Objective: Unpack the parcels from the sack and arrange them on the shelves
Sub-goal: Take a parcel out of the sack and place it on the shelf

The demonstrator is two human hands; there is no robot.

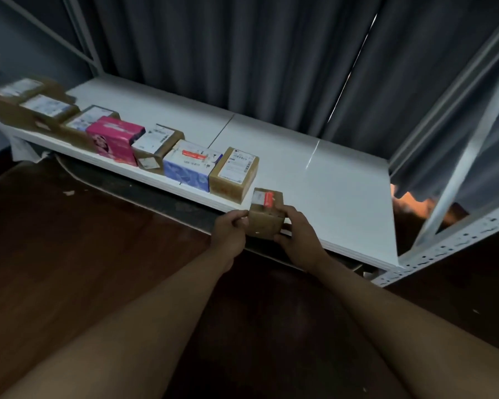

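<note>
Seven parcels [233,174] sit in a row on the shelf [343,197], from the upper left to the middle of the frame. Both hands, left hand [228,230] and right hand [298,234], pinch a small brown box [265,217] at the shelf's front edge. It looks like it goes next. The sack is not in view.

Matt brown cardboard parcel [267,217] with a paper label at centre, smooth glossy white shelf [329,180], perforated painted metal frame [444,249] at right, grey cloth curtain [242,53], dark wood floor [69,240].

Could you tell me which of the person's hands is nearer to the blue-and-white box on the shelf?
Left. The left hand is nearer the blue-and-white box; the right hand lies farther off, beyond the small brown parcel both hold.
</note>
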